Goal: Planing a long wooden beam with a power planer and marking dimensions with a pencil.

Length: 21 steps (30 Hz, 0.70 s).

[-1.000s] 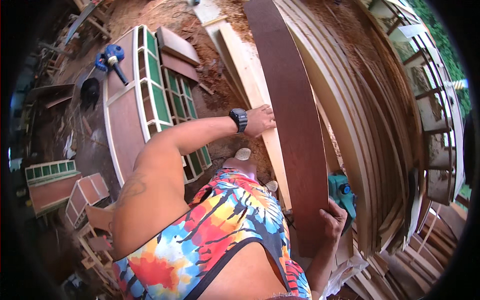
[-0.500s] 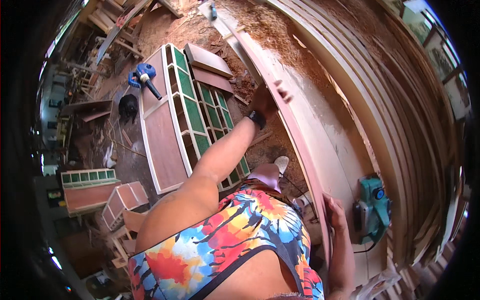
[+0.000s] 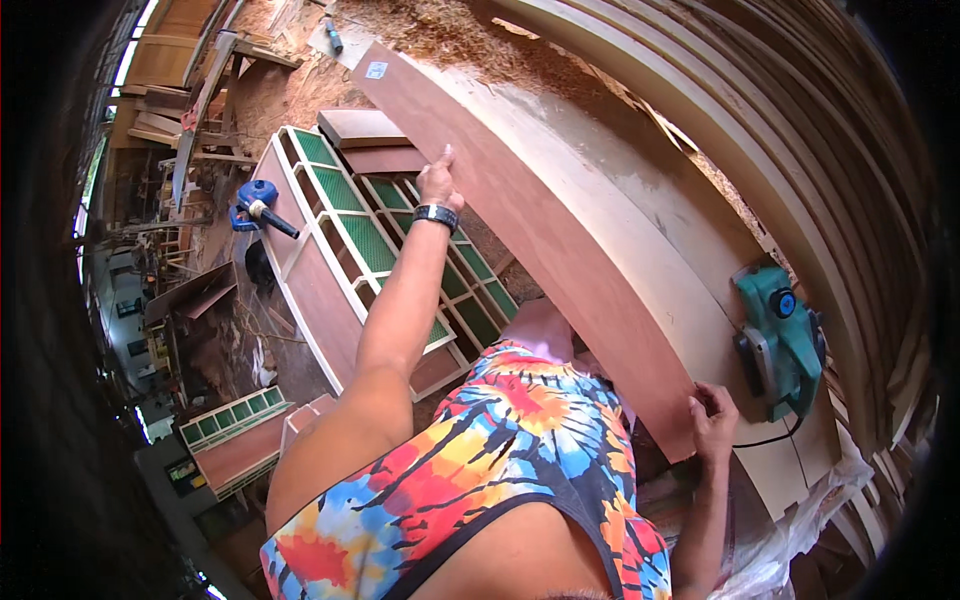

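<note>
A long reddish-brown plywood board (image 3: 540, 240) slants from the upper left to the lower right, its broad face showing and a small white sticker near the far end. My left hand (image 3: 438, 182), with a dark watch at the wrist, grips the board's left edge, thumb on top and the fingers partly hidden beneath. My right hand (image 3: 713, 420) holds the near end at its right corner, thumb and fingers closed on the edge. Below and to the right of the board lies a pale wooden bench top (image 3: 640, 215). A green electric planer (image 3: 780, 340) rests there beyond my right hand.
Long planks (image 3: 800, 200) are stacked along the right. Left of me stand cabinet frames (image 3: 345, 230) with green mesh panels, and a blue blower (image 3: 262, 208) sits on one. Sawdust (image 3: 400, 35) covers the far ground. The planer's black cord (image 3: 770, 440) trails near my right hand.
The board has turned from edge-on to showing its broad face. My left hand has shifted left and nearer with it. The whole view has also turned somewhat.
</note>
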{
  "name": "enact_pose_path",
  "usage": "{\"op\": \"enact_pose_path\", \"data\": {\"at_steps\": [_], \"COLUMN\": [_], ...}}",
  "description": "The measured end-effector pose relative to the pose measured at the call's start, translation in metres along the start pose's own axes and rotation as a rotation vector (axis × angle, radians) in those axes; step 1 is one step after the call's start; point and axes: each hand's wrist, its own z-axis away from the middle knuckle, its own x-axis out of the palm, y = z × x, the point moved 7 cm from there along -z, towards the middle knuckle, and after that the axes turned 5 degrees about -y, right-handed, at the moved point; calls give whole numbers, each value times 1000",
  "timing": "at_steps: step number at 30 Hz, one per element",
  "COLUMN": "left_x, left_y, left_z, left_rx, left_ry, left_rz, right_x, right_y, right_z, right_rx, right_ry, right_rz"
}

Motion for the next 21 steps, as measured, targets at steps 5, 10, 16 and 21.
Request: {"op": "enact_pose_path", "data": {"at_steps": [5, 10, 16, 21], "left_x": [-5, -18, -46, -68], "left_y": [-5, -11, -35, -38], "left_z": [-14, -28, -82, -114], "left_rx": [-18, -73, -373, -394], "left_ry": [68, 121, -125, -129], "left_rz": [-126, -375, -436, -460], "right_x": [11, 22, 14, 10], "right_y": [-8, 7, 28, 27], "right_z": [3, 4, 9, 7], "right_rx": [-172, -76, -72, -62], "right_ry": [138, 178, 175, 168], "right_rz": [281, 403, 325, 299]}}
